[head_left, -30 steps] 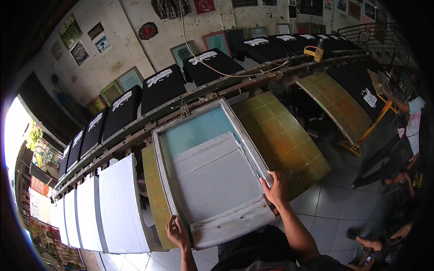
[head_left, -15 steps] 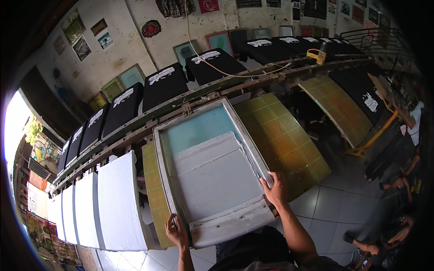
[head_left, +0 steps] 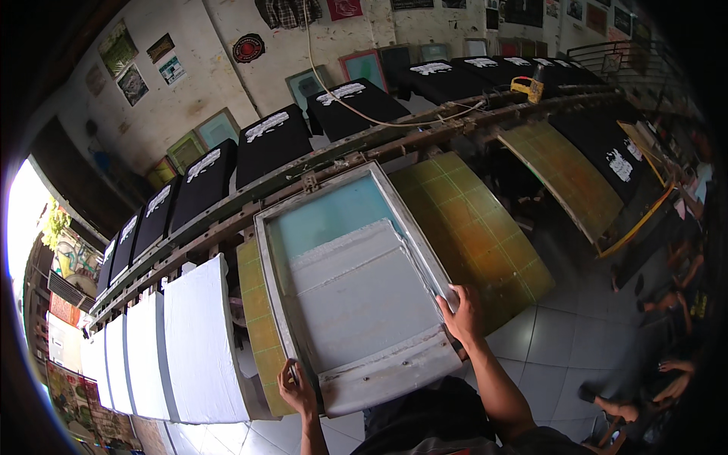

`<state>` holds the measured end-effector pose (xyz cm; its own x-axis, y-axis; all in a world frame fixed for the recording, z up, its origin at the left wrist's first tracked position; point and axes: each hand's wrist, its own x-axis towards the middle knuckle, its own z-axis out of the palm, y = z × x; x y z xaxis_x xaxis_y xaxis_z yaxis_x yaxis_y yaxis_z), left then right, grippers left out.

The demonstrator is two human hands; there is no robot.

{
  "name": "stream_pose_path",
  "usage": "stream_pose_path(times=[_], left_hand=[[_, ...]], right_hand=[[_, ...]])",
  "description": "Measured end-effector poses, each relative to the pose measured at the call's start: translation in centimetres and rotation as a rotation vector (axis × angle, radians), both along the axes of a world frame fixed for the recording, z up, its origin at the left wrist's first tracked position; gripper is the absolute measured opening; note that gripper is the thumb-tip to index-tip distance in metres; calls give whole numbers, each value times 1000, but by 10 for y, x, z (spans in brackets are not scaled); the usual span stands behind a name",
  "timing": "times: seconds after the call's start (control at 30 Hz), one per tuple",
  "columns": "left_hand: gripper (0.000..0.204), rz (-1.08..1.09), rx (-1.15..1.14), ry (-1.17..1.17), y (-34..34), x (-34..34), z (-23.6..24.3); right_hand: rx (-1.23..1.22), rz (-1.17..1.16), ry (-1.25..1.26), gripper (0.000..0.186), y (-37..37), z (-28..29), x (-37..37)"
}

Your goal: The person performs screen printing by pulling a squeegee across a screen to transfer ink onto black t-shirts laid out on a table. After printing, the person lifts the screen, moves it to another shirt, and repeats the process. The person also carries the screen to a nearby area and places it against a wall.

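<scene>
A screen-printing frame point(head_left: 410, 241) lies tilted in front of me, its mesh blue-green at the far end and coated grey over the nearer part. My left hand point(head_left: 297, 388) has its fingers curled on the frame's lower left edge. Higher up, on the right side rail, my right hand point(head_left: 464, 317) grips the frame with the thumb toward the mesh. Beneath the frame, a yellow-brown board with green grid lines point(head_left: 259, 322) shows along its left side. A pale wide strip point(head_left: 390, 371) crosses the frame's near end.
A similar gridded board point(head_left: 474, 235) lies to the right. White fabric-covered boards point(head_left: 199, 341) stand at left. Beyond the metal rail point(head_left: 334, 158) are black shirts with white prints point(head_left: 274, 144) and a yellow heat gun point(head_left: 528, 89). Other people point(head_left: 675, 379) are at far right.
Both hands keep their hold, and the frame stays in place. At far right, a person's yellow-edged frame has shifted over the black shirt. The view has moved slightly.
</scene>
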<state>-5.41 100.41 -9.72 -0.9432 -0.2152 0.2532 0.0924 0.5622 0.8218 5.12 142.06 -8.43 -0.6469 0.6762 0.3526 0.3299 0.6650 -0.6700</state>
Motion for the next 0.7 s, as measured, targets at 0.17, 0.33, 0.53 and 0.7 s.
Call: stream_pose_path(times=[0.17,0.33,0.53,0.7], left_hand=[[29,0,16,1,-2,-1,-3],[29,3,2,6,0,0,-2],[27,-1,28,-16,4,1,3],[26,-11,13,-8,1,-1,-2]], right_hand=[[9,-11,-13,44,-2,4,0],[24,-14,5,42,0,0,0],[14,-11,-3,40,0,1,-1],[6,-11,-3,39,0,3,-1]])
